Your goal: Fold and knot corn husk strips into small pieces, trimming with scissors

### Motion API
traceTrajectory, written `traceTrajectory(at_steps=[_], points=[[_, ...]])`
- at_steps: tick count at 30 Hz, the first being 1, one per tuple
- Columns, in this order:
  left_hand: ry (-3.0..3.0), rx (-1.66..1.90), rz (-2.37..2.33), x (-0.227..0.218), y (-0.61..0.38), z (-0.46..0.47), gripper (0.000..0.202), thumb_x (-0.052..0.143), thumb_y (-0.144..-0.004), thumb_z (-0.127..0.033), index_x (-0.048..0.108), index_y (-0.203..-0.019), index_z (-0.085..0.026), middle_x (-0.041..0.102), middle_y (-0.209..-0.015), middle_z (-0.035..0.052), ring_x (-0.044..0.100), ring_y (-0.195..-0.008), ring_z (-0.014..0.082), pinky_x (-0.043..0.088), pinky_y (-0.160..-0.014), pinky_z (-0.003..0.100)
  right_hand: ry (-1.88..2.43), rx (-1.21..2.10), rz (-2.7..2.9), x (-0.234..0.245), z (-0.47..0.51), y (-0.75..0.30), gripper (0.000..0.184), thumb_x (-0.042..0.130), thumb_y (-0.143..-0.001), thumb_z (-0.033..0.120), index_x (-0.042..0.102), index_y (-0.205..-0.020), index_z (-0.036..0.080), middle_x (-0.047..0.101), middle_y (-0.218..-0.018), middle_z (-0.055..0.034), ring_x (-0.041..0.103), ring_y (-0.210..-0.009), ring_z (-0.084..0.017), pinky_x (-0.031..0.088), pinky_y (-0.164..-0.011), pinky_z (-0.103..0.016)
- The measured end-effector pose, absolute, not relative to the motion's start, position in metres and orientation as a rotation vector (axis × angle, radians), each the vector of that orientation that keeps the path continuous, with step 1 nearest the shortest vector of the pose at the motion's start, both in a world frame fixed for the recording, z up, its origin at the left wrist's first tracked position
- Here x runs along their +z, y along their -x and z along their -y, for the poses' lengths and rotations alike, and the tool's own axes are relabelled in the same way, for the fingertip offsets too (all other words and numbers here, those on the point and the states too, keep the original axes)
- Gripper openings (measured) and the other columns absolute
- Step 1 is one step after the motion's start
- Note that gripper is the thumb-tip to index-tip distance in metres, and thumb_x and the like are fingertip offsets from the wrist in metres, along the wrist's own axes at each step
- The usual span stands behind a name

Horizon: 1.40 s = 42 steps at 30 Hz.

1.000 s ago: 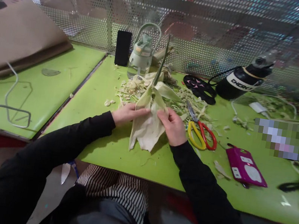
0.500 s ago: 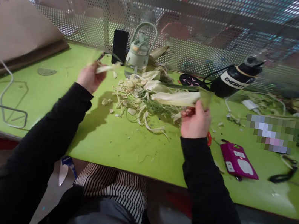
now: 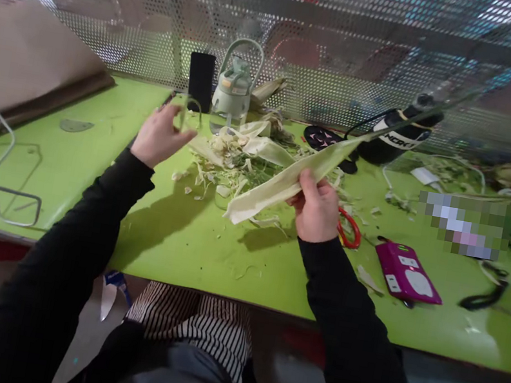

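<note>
My right hand [image 3: 318, 210] pinches a long, flat corn husk [image 3: 280, 189] between thumb and fingers. The husk slants over the table, its pale wide end low on the left and its narrow green tip up at the right. To the left, my left hand [image 3: 161, 136] is raised with thumb and fingers apart; a thin curled strip [image 3: 196, 106] shows by its fingertips, and whether it touches them is unclear. Between my hands lies a heap of husk scraps and green shreds [image 3: 250, 164]. A red-handled tool [image 3: 351, 230] lies beside my right wrist, partly hidden.
Behind the heap stand a pale green bottle [image 3: 234, 87] and a dark phone [image 3: 200, 81]. A black bottle [image 3: 395, 136] leans at the right, with a purple power strip [image 3: 407, 272] nearer me. Brown cardboard [image 3: 27, 62] lies left; a perforated metal screen [image 3: 308, 50] closes the back.
My left hand has opened and the pale husk piece has left it. My right hand has shifted slightly left and down, and its husk has swung to a steeper slant.
</note>
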State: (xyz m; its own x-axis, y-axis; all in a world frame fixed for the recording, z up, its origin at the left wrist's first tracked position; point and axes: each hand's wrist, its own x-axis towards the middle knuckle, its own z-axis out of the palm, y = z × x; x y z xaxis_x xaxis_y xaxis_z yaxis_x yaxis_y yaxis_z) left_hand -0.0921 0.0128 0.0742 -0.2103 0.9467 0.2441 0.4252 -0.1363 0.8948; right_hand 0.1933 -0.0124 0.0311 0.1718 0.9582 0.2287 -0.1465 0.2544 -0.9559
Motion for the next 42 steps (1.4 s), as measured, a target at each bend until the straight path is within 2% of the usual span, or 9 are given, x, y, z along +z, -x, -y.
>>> traceTrajectory(at_steps=[3, 6, 11, 16, 22, 28, 32, 37, 42], points=[[-1.856, 1.065, -1.386, 0.086, 0.062, 0.015, 0.029, 0.061, -0.094, -0.039, 0.065, -0.107, -0.014, 0.068, -0.106, 0.0095, 0.067, -0.083, 0.0148, 0.056, -0.073, 0.027, 0.996, 1.013, 1.187, 0.029, 0.017, -0.190, 0.051, 0.083, -0.060, 0.066, 0.058, -0.066, 0.022, 0.052, -0.052, 0.0078, 0.043, -0.042, -0.005, 0.034, -0.039, -0.021], [-1.861, 0.628, -0.998, 0.078, 0.031, 0.031, 0.037, 0.060, -0.093, -0.048, 0.067, -0.105, -0.014, 0.072, -0.096, 0.0074, 0.066, -0.077, 0.0134, 0.053, -0.067, 0.025, 0.998, 1.043, 1.256, 0.027, 0.020, -0.186, 0.049, 0.082, -0.064, 0.065, 0.056, -0.065, 0.023, 0.052, -0.055, 0.0073, 0.044, -0.045, -0.006, 0.035, -0.042, -0.022], [-1.681, 0.671, -0.984, 0.053, 0.012, 0.030, 0.015, 0.063, -0.090, -0.025, 0.063, -0.082, -0.012, 0.064, -0.073, 0.0006, 0.056, -0.058, 0.0059, 0.045, -0.055, 0.019, 1.031, 1.141, 1.342, 0.026, 0.026, -0.183, 0.043, 0.087, -0.064, 0.056, 0.064, -0.080, 0.023, 0.061, -0.066, 0.0059, 0.053, -0.055, -0.009, 0.045, -0.052, -0.024], [-1.372, 0.945, -0.958, 0.047, 0.016, 0.023, 0.013, 0.066, -0.089, -0.019, 0.060, -0.080, -0.013, 0.061, -0.070, -0.0026, 0.052, -0.055, 0.0030, 0.045, -0.054, 0.017, 1.072, 1.323, 1.548, 0.029, 0.031, -0.184, 0.042, 0.086, -0.068, 0.049, 0.073, -0.097, 0.021, 0.076, -0.092, -0.0021, 0.067, -0.078, -0.017, 0.054, -0.076, -0.034], [-0.894, 0.945, -0.776, 0.038, 0.017, 0.021, 0.004, 0.064, -0.092, -0.016, 0.061, -0.090, -0.013, 0.067, -0.083, -0.0009, 0.063, -0.069, 0.0048, 0.057, -0.077, 0.024, 0.972, 1.339, 1.527, 0.032, 0.033, -0.186, 0.035, 0.083, -0.071, 0.050, 0.072, -0.089, 0.021, 0.072, -0.082, 0.0010, 0.059, -0.067, -0.012, 0.048, -0.064, -0.028], [-0.983, 0.713, -0.692, 0.034, 0.018, 0.021, 0.026, 0.079, -0.079, -0.015, 0.068, -0.102, -0.009, 0.074, -0.099, 0.0085, 0.069, -0.083, 0.0104, 0.059, -0.083, 0.026, 1.117, 0.862, 1.545, 0.031, 0.035, -0.184, 0.028, 0.079, -0.078, 0.046, 0.066, -0.083, 0.021, 0.061, -0.068, 0.0045, 0.050, -0.059, -0.010, 0.043, -0.058, -0.026], [-1.003, 0.700, -0.623, 0.039, 0.022, 0.019, 0.028, 0.081, -0.075, -0.010, 0.069, -0.099, -0.010, 0.076, -0.099, 0.0058, 0.069, -0.082, 0.0091, 0.059, -0.088, 0.027, 1.075, 0.945, 1.425, 0.028, 0.031, -0.181, 0.038, 0.080, -0.073, 0.055, 0.064, -0.083, 0.022, 0.060, -0.067, 0.0051, 0.049, -0.056, -0.009, 0.041, -0.053, -0.024], [-1.168, 0.706, -0.702, 0.046, 0.025, 0.020, 0.027, 0.076, -0.084, -0.020, 0.068, -0.109, -0.013, 0.076, -0.097, 0.0063, 0.071, -0.078, 0.0094, 0.060, -0.079, 0.025, 1.033, 0.844, 1.338, 0.028, 0.031, -0.177, 0.041, 0.081, -0.071, 0.058, 0.062, -0.081, 0.024, 0.057, -0.067, 0.0059, 0.048, -0.056, -0.008, 0.042, -0.053, -0.023], [-1.535, 0.604, -0.959, 0.046, 0.019, 0.023, 0.014, 0.064, -0.091, -0.021, 0.065, -0.082, -0.010, 0.073, -0.072, 0.0058, 0.067, -0.062, 0.0084, 0.057, -0.064, 0.022, 1.118, 0.990, 1.539, 0.036, 0.038, -0.176, 0.041, 0.084, -0.069, 0.053, 0.068, -0.094, 0.024, 0.070, -0.079, 0.0012, 0.061, -0.066, -0.015, 0.050, -0.059, -0.029]])
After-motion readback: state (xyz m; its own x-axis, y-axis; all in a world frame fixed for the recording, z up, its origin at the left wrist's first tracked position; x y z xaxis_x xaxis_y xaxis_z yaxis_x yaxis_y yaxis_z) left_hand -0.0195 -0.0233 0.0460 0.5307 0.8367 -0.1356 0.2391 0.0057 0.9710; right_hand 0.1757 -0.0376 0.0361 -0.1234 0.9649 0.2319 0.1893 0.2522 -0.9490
